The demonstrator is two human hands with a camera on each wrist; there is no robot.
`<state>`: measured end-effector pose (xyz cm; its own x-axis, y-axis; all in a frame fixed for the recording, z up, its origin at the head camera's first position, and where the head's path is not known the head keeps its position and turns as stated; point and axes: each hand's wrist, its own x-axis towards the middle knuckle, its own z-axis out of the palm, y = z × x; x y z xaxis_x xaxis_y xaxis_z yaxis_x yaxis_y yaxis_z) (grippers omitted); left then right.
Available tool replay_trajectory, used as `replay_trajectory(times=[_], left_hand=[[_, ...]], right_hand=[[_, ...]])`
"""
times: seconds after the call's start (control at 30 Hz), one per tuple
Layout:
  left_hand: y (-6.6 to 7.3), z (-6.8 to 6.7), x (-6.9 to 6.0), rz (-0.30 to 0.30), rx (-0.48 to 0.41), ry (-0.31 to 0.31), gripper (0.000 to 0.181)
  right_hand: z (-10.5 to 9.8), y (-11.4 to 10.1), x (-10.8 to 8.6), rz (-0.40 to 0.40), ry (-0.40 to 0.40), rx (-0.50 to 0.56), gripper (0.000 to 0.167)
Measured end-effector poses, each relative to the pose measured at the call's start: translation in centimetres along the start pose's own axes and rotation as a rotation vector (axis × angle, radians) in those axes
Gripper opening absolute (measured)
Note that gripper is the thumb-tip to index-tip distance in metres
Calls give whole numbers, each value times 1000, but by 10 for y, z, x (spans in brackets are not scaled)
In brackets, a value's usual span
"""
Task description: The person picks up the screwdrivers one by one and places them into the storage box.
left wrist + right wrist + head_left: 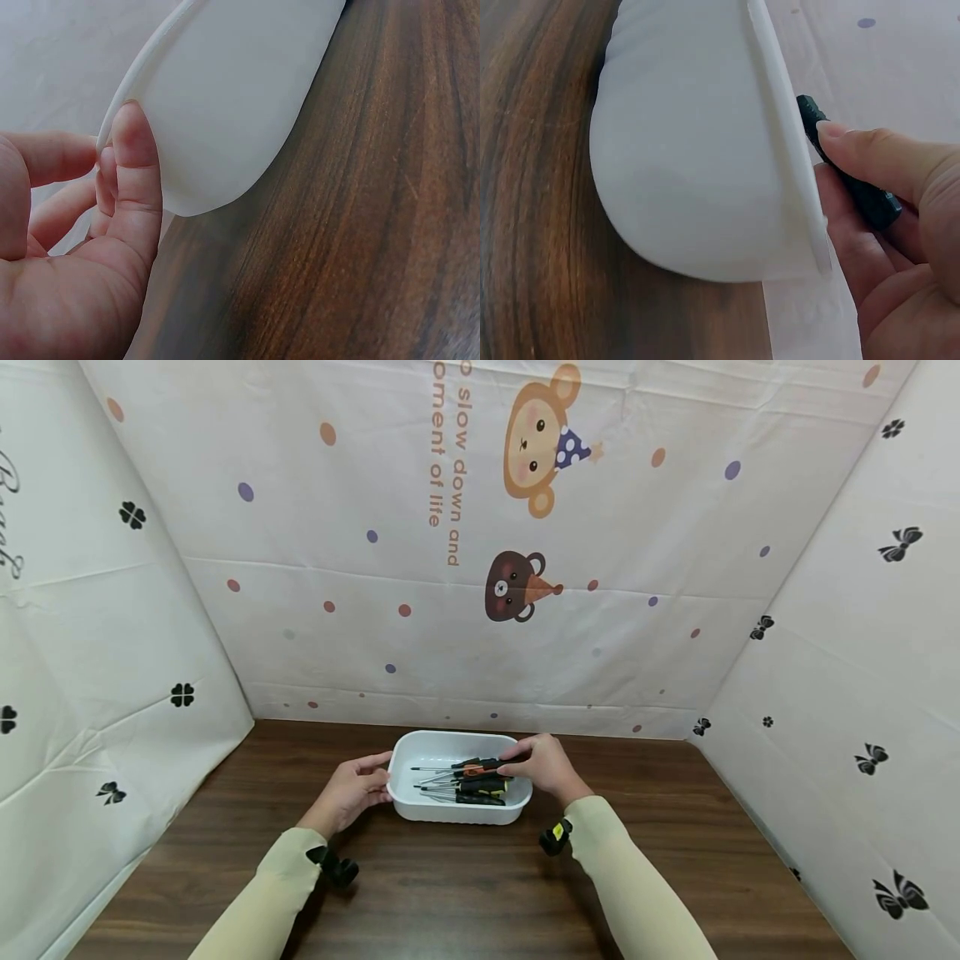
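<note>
A white plastic box (450, 812) stands at the back of the table, with several screwdrivers (480, 786) lying in it, shafts toward the left. Their handles are dark, some with orange or yellow-green parts. At the box's left end my left hand (351, 791) pinches the rim, the thumb (136, 150) on the outer wall. Over the right end, my right hand (547, 767) holds a screwdriver by its dark handle (866, 196) between thumb and fingers. The right wrist view shows that handle just above the rim; the box wall hides the shaft.
The brown wood-grain table (465, 893) reaches to a white printed cloth (420, 635) hanging close behind the box. More white cloth (840, 693) stands along the right side, and another sheet (97, 635) along the left. Each wrist carries a small black camera (555, 837).
</note>
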<state>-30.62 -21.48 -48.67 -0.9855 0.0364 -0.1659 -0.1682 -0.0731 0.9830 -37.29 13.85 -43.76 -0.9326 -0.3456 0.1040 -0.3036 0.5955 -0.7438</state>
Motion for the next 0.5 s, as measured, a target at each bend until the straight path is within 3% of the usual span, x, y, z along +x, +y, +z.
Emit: replay_trajectory(times=[0.5], left_hand=[[1,0,-1,0,-11,-9,52]], right_hand=[[15,-12,10,-7,-17,-100,16]])
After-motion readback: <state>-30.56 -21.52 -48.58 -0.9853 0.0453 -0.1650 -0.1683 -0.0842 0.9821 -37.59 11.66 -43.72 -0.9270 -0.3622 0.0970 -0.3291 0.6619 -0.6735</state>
